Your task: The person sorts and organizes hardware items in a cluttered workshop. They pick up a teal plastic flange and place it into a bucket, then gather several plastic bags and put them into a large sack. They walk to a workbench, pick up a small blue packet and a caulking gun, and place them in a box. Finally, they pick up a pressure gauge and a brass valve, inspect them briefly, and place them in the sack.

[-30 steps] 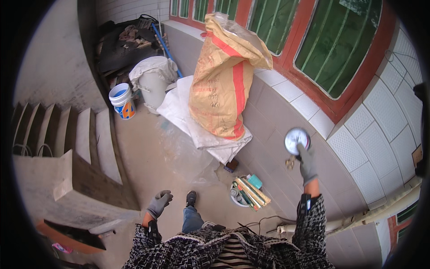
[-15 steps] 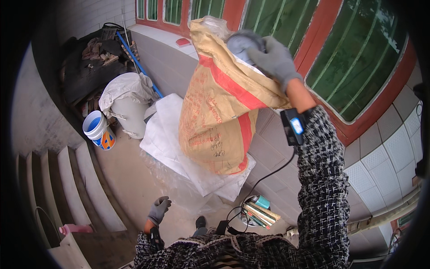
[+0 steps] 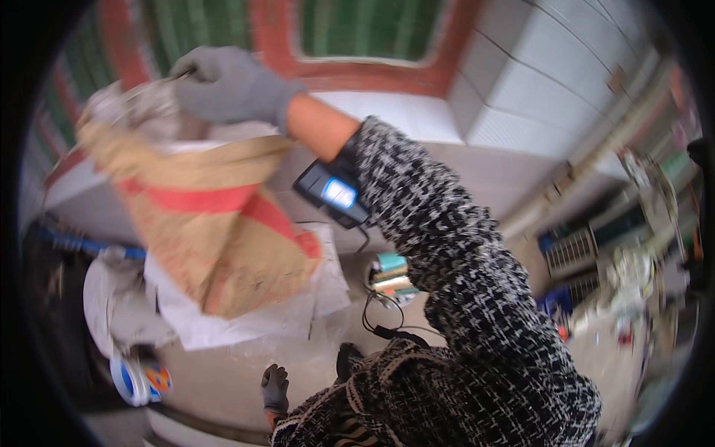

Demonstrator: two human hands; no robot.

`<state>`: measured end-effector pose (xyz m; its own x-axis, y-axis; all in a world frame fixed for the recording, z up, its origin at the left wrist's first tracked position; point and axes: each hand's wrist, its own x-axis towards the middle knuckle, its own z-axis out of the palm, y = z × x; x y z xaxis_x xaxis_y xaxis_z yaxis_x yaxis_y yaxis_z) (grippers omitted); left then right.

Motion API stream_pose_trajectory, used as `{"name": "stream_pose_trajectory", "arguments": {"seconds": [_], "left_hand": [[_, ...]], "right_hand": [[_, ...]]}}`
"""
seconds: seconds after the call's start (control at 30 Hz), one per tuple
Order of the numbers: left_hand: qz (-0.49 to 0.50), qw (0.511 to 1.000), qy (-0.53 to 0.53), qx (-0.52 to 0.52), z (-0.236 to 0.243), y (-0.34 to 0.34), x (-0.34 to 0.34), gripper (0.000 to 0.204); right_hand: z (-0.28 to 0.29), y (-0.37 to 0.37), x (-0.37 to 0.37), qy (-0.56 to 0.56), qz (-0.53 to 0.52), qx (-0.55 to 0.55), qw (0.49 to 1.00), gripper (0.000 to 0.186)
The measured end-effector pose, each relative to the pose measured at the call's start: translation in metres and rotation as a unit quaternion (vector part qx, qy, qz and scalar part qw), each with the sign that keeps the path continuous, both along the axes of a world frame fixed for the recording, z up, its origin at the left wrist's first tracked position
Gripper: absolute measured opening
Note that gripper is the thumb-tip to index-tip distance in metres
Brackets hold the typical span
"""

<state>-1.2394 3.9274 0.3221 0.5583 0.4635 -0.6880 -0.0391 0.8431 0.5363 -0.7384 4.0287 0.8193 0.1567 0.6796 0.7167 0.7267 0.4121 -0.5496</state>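
Observation:
A tan sack [image 3: 223,212] with red bands stands against the tiled wall, clear plastic [image 3: 138,112] bunched at its top. My right hand [image 3: 231,86], in a grey glove, is over the sack's mouth with its fingers curled. A small dark bit shows at its fingertips; what it grips is blurred and cannot be made out. Low in view, my left hand [image 3: 275,389], also gloved, hangs near my body with loosely bent fingers and nothing seen in it. A small device with a lit screen [image 3: 339,194] is strapped at my right wrist.
White sheeting [image 3: 328,287] lies under the sack. A covered pale bin [image 3: 112,298] and a white-and-blue bucket [image 3: 134,381] stand at left. A container of sticks [image 3: 392,283] sits by the wall, below a tiled sill [image 3: 395,112]. Crates [image 3: 572,253] and clutter fill the right.
The view has swung right, so the sack appears farther left. The round grey object at my right hand no longer shows. My right hand stays by the sack's mouth; my left still hangs low.

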Motion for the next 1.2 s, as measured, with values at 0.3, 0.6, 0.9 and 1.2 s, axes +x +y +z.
{"name": "stream_pose_trajectory", "arguments": {"seconds": [0.3,0.6,0.9,1.2], "left_hand": [[-0.412,0.899,0.092,0.118,-0.015,-0.016,0.184,0.024],[-0.63,0.76,-0.041,0.155,-0.021,-0.182,0.287,0.028],[-0.716,0.665,-0.082,0.199,0.053,-0.481,0.366,0.027],[-0.81,0.49,-0.122,0.298,0.095,-0.713,0.436,0.031]], "right_hand": [[-0.257,-0.388,0.038,0.222,-0.367,-0.359,0.829,0.024],[-0.392,-0.833,-0.26,0.393,-0.623,-0.495,0.461,0.032],[-0.418,-1.018,-0.515,0.634,-0.61,-0.409,0.243,0.034],[-0.498,-1.06,-0.598,0.644,-0.738,-0.02,0.202,0.021]]}}
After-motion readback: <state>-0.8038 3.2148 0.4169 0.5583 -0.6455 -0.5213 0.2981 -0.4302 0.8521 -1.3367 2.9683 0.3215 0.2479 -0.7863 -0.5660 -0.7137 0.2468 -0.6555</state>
